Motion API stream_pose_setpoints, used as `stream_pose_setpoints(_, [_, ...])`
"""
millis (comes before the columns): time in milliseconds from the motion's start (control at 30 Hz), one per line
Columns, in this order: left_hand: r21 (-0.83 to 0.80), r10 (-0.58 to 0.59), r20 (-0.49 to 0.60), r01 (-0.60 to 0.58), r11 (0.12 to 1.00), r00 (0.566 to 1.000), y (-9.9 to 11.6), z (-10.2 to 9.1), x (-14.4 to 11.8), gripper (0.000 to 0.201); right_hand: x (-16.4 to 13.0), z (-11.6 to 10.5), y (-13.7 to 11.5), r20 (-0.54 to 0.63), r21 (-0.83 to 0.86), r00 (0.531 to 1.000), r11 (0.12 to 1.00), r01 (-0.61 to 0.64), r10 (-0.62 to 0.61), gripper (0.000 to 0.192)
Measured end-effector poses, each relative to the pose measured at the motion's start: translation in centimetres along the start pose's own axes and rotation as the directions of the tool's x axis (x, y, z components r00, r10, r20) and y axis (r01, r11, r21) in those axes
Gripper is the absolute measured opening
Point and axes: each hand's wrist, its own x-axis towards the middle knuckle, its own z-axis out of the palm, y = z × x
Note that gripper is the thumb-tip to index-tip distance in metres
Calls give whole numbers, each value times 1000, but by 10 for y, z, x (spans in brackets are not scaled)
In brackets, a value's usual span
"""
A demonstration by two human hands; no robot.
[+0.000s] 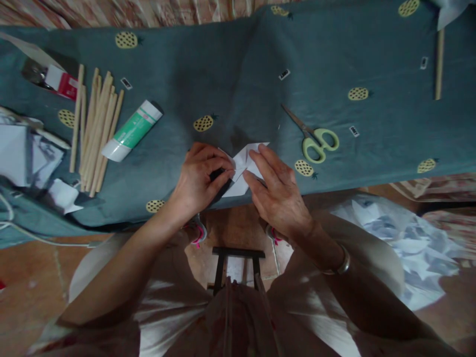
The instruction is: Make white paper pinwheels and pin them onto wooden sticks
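A white paper pinwheel [241,159] with folded blades lies near the front edge of the cloth-covered table, between my hands. My left hand [203,171] is closed in a pinch at its middle, on something too small to make out. Over the pinwheel's right side, my right hand [277,188] grips and presses the paper, its fingers on the folded blades. Right of my hands lie scissors [316,141] with pale green handles, their blades pointing to the upper left.
To the left are a glue bottle [132,131], several wooden sticks [98,134], a red and white box [63,82] and paper pieces [15,153]. A stick with white paper [439,64] lies far right. A clear bag of folded paper [412,243] stands below the table's right side.
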Motion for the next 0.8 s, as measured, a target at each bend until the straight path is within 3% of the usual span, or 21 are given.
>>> stream_pose_setpoints(133, [17, 4, 8, -4, 1000, 1000, 1, -1, 1, 17, 0, -2, 0, -1, 26, 1000, 1000, -6, 6, 45])
stream_pose_setpoints(467, [-26, -55, 3, 55, 998, 998, 2, 0, 4, 14, -2, -1, 4, -100, -137, 989, 986, 98, -112, 22])
stream_pose_setpoints(800, [-8, -62, 22, 62, 998, 998, 1, 1, 7, 11, -2, 0, 4, -41, -54, 999, 998, 31, -33, 27])
